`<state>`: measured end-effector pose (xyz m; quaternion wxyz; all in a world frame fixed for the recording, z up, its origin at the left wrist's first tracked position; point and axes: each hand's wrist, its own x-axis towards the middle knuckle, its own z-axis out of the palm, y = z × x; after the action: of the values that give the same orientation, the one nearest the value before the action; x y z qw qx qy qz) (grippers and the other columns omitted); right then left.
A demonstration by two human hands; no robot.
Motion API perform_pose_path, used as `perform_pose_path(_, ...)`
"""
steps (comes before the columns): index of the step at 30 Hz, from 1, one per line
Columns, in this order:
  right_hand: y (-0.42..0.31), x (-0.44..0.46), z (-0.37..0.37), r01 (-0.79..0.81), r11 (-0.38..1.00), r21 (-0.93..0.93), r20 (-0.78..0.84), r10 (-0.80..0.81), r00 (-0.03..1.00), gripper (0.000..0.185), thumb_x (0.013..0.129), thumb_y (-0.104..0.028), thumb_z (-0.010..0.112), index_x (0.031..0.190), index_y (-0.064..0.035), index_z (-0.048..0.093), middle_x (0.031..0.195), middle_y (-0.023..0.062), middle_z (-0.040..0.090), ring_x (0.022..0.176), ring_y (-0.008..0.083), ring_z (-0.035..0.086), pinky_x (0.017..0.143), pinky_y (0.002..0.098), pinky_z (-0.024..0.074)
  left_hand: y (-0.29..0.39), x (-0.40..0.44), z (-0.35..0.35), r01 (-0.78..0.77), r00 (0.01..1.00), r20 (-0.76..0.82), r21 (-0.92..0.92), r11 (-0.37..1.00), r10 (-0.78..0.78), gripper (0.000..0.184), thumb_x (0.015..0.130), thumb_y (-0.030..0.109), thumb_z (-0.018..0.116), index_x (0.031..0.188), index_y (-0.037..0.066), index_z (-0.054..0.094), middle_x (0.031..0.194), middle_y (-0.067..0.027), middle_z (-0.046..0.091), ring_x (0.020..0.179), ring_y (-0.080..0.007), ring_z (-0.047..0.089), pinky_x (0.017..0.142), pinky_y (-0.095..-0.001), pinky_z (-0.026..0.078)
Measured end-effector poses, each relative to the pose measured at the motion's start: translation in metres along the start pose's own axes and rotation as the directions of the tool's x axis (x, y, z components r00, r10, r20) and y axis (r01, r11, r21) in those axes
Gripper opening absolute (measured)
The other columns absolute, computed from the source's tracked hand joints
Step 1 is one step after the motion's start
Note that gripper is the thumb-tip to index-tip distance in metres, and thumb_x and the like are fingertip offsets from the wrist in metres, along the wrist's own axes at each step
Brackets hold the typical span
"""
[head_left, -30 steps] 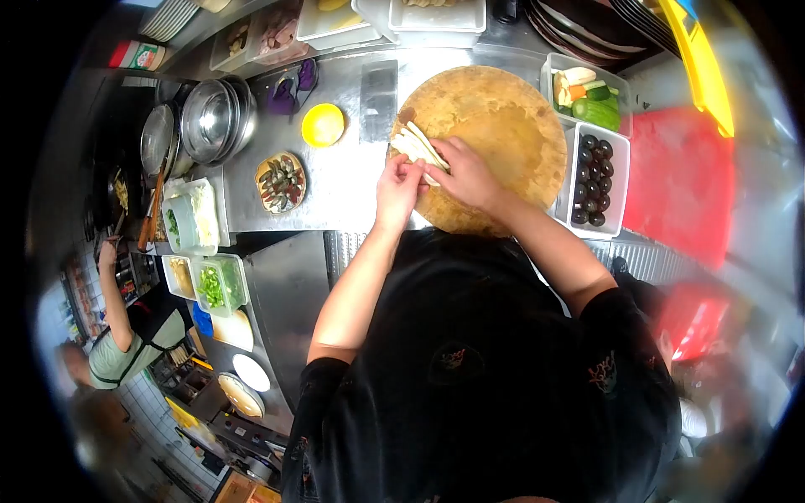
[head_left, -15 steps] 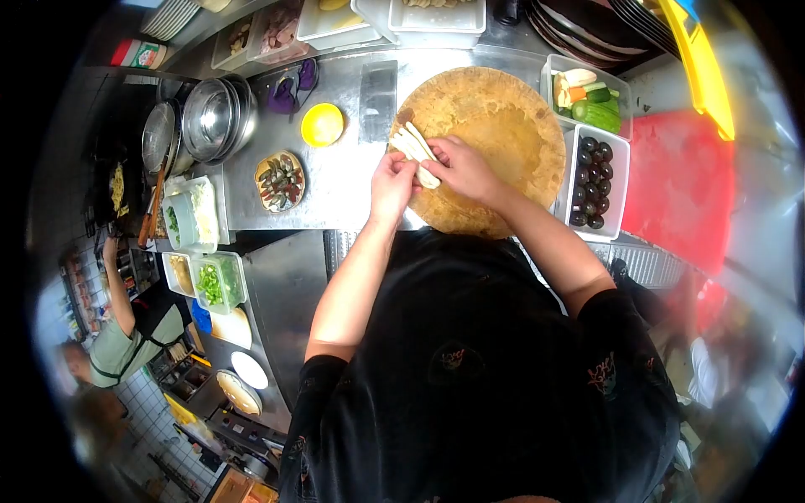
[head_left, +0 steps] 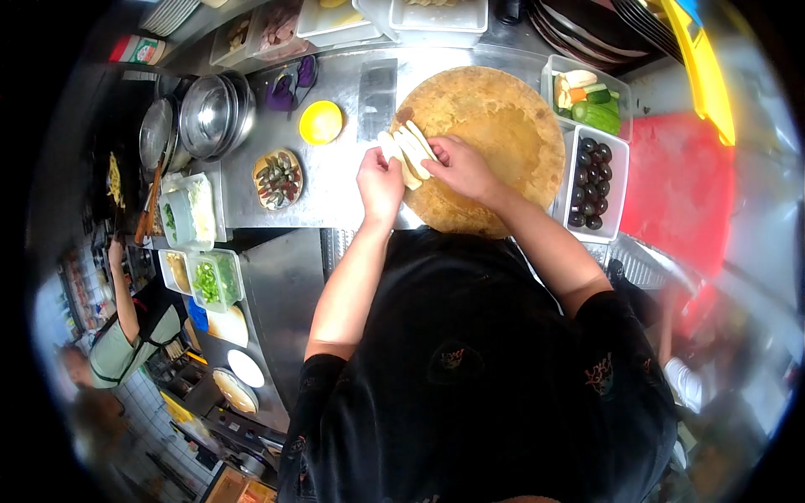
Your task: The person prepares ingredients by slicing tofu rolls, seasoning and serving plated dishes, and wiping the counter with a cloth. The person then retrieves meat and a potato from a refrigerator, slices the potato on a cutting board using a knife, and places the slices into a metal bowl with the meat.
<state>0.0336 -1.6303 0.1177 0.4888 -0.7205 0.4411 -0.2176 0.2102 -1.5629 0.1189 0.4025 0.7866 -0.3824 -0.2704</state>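
Several pale, long strips (head_left: 411,152) lie side by side at the left edge of a round wooden chopping board (head_left: 495,109). My left hand (head_left: 381,180) pinches one pale strip at the left of the bunch, a little apart from the others. From the right, my right hand (head_left: 457,166) has its fingers closed on the strips' side. Left of the board are a yellow bowl (head_left: 321,122) and a dish of dark, wedge-shaped pieces (head_left: 277,179).
Dark round eggs or fruit fill a white container (head_left: 621,180) right of the board, below a vegetable container (head_left: 627,92). Metal bowls (head_left: 207,116) stand left. A co-worker (head_left: 126,344) reaches toward a wok at far left. A red board (head_left: 679,184) lies right.
My left hand has moved slightly left and up, taking one strip away from the bunch. My right hand has stayed nearly in place. At the far right, a blurred person has shifted.
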Motion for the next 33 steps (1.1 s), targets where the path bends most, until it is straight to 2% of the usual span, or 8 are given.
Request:
perform_pose_path(4,-0.004,0.0,0.001,-0.023,1.0,0.02,0.006,0.022,1.0,0.041,0.091,-0.028,0.076,0.124,-0.0043,0.07,0.106,0.0122,0.069,0.091,0.0238,0.071,0.084,0.0349,0.0575,-0.003,0.002,0.011,-0.006,0.994,0.112,-0.08,0.997,0.015,0.024,0.094,0.012,0.069,0.109,-0.005,0.067,0.079,-0.0107,0.069,0.07,-0.0183,0.066,0.069,-0.0333,0.055)
perform_pose_path(7,-0.003,0.0,-0.001,0.006,1.0,0.013,0.011,-0.006,1.0,0.041,0.092,-0.026,0.077,0.125,-0.0036,0.069,0.103,0.0109,0.066,0.087,0.0198,0.067,0.081,0.0321,0.0561,0.004,0.0,0.011,0.115,0.976,0.199,-0.124,0.986,-0.089,0.027,0.098,0.014,0.067,0.117,-0.004,0.062,0.087,-0.0063,0.068,0.073,-0.0135,0.066,0.062,-0.0274,0.055)
perform_pose_path(13,0.002,0.002,0.0,-0.016,0.999,0.034,0.005,0.016,1.0,0.038,0.092,-0.026,0.076,0.124,-0.006,0.071,0.103,0.0117,0.068,0.087,0.023,0.07,0.081,0.0343,0.0577,0.012,0.004,0.005,0.276,0.935,0.293,-0.244,0.93,-0.201,0.026,0.099,0.013,0.065,0.117,-0.003,0.059,0.09,-0.007,0.066,0.072,-0.0139,0.067,0.061,-0.0284,0.059)
perform_pose_path(19,-0.001,0.001,-0.002,-0.035,0.995,0.092,0.054,0.03,0.998,0.039,0.094,-0.022,0.075,0.129,-0.0055,0.068,0.104,0.0102,0.066,0.089,0.0195,0.069,0.083,0.0317,0.0563,0.018,0.0,0.006,0.284,0.926,0.323,-0.258,0.923,-0.194,0.023,0.098,0.01,0.063,0.116,-0.003,0.058,0.092,-0.0074,0.067,0.072,-0.0135,0.067,0.061,-0.0272,0.057)
perform_pose_path(25,0.011,0.002,0.0,0.0,0.991,0.137,0.07,-0.009,0.998,0.041,0.094,-0.022,0.075,0.131,-0.0058,0.068,0.107,0.0112,0.065,0.091,0.0185,0.068,0.083,0.0309,0.0563,0.004,0.004,0.013,0.194,0.957,0.256,-0.21,0.958,-0.138,0.024,0.097,0.008,0.065,0.117,-0.003,0.058,0.092,-0.0069,0.066,0.072,-0.0134,0.065,0.061,-0.0269,0.056)
perform_pose_path(28,0.005,0.0,-0.004,0.004,0.997,0.076,0.096,-0.011,0.995,0.05,0.091,-0.027,0.079,0.133,-0.0033,0.066,0.107,0.0138,0.064,0.093,0.0225,0.067,0.084,0.0345,0.0554,0.006,0.005,0.014,0.209,0.961,0.235,-0.252,0.945,-0.149,0.027,0.094,0.012,0.073,0.112,-0.004,0.061,0.085,-0.0081,0.068,0.069,-0.0148,0.067,0.061,-0.03,0.056)
perform_pose_path(31,-0.013,-0.011,-0.009,0.21,0.95,-0.23,0.052,-0.204,0.978,0.065,0.084,-0.033,0.084,0.136,0.0,0.062,0.107,0.0176,0.063,0.096,0.0294,0.065,0.085,0.0404,0.0538,0.003,0.008,0.014,0.152,0.968,0.227,-0.205,0.967,-0.104,0.027,0.094,0.013,0.073,0.112,-0.004,0.061,0.086,-0.008,0.068,0.069,-0.0149,0.067,0.061,-0.0298,0.056)
perform_pose_path(33,-0.012,-0.016,0.002,0.263,0.919,-0.293,-0.022,-0.282,0.959,0.07,0.082,-0.034,0.085,0.136,0.0021,0.06,0.105,0.0196,0.062,0.097,0.0335,0.063,0.085,0.0434,0.0526,0.015,0.006,0.01,0.239,0.951,0.258,-0.262,0.935,-0.171,0.027,0.095,0.014,0.073,0.112,-0.004,0.062,0.086,-0.0074,0.068,0.07,-0.0147,0.067,0.062,-0.0293,0.056)
